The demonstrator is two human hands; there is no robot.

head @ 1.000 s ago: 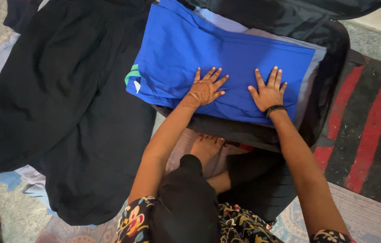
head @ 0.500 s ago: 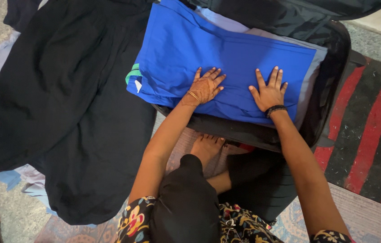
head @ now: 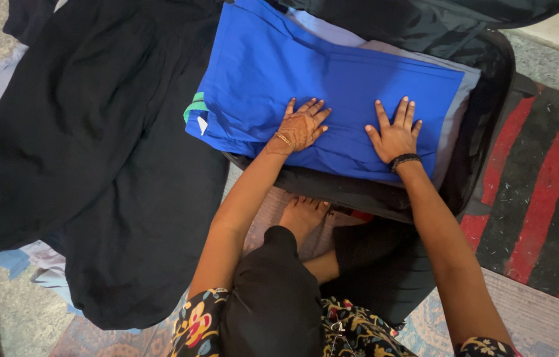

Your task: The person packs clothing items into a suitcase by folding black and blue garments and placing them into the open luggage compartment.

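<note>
From the head view, the left hand [head: 300, 128] and right hand [head: 395, 135] lie palm-down with fingers spread flat, grasping nothing, on a folded blue garment [head: 332, 86]. It sits on top of the clothes in an open black suitcase [head: 484, 112]. Its long axis runs from upper left to lower right, with the green-trimmed end at the left. A black garment [head: 94, 152] lies just left, on the floor.
</note>
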